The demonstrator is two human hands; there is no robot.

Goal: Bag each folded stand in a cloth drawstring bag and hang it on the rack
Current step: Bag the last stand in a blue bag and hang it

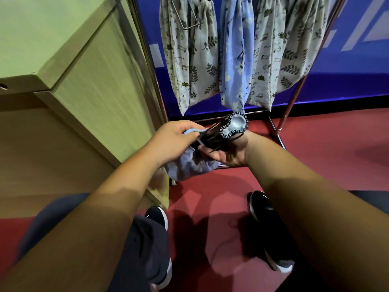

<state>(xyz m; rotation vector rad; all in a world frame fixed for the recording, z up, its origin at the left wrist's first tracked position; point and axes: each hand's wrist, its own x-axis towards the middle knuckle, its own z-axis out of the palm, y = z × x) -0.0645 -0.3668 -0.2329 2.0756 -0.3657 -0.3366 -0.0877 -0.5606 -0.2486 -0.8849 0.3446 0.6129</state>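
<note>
Two bare forearms reach forward and meet low in front of the rack. The left hand (174,137) has its fingers curled, and thumb and fingertips pinch the gathered rim of a blue cloth bag (190,166). The right hand (228,153) lies palm up with its fingers curled under and around the folded stand (212,138), a dark bundle of thin rods. The stand lies slanted between the two hands: its near end goes into the mouth of the bag at the left hand, and its far end, a round pale-blue fabric cap (234,125) with a black-and-white edge, points up towards the rack. The rest of the bag hangs limp below both hands.

Below the arms, two black shoes (261,205) stand on the red floor (315,144), with dark trousers (147,249) above the left one. Just beyond the hands stands the metal rack (295,100), and three filled drawstring bags hang from it side by side: a leaf-print one (189,60), a blue floral one (233,60) and another leaf-print one (280,60). A pale wooden table (63,49) fills the left side, close beside the rack's left post.
</note>
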